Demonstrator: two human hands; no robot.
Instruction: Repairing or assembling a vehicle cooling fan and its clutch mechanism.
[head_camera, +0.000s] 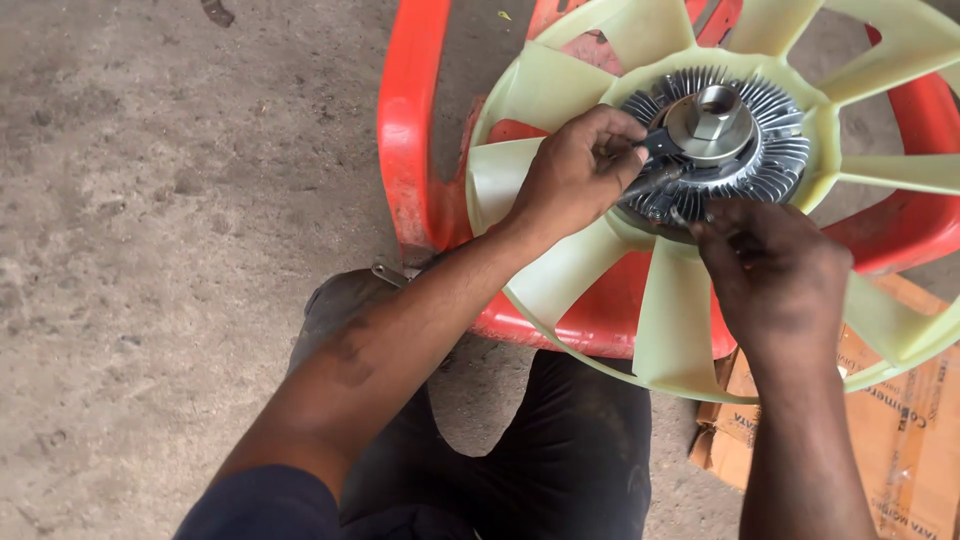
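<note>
A pale fan (680, 300) lies flat on a red chair (410, 150), its finned metal hub (715, 145) facing up near the chair's far side. The left hand (575, 175) rests on the hub's left edge, its grip pressed together around a dark tool (655, 180). The right hand (775, 275) sits at the hub's near edge, fingers curled; what they pinch cannot be told. Cardboard (900, 420) lies on the floor (150, 250) beside the chair.
</note>
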